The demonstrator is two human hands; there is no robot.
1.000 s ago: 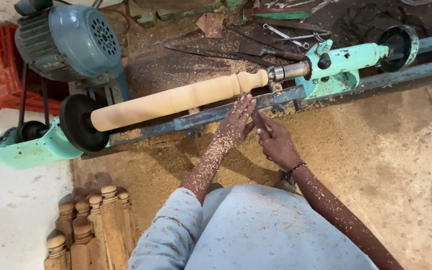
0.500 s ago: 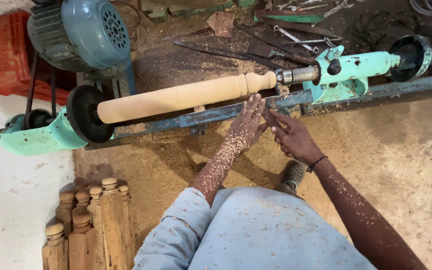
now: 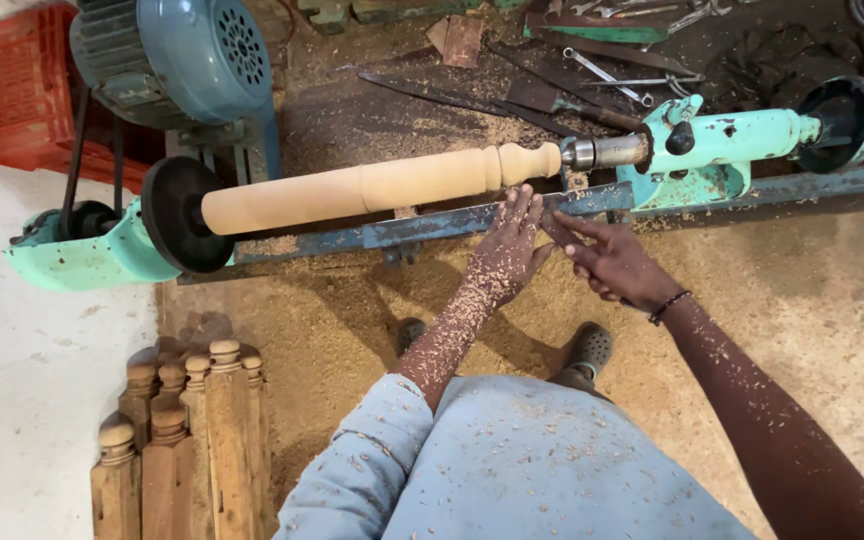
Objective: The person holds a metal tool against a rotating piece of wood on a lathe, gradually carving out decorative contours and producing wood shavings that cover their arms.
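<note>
A pale turned wooden spindle (image 3: 372,188) is mounted in a turquoise lathe, between the black faceplate (image 3: 177,213) at left and the tailstock (image 3: 722,150) at right. My left hand (image 3: 507,255), dusted with sawdust, is spread flat with fingers apart just below the spindle's beaded right end, over the blue lathe rail (image 3: 432,226). My right hand (image 3: 612,265) is open beside it, fingers pointing left and touching the left hand's fingertips. Neither hand holds anything.
A blue motor (image 3: 177,55) and a red crate (image 3: 22,95) sit at the upper left. Chisels and wrenches (image 3: 572,80) lie behind the lathe. Several finished turned posts (image 3: 177,440) stand at the lower left. Sawdust covers the floor around my sandalled feet (image 3: 587,350).
The view has shifted so the lathe sits a little lower and to the right. Both hands stay together under the spindle's right end, the left fingers now reaching closer to the rail.
</note>
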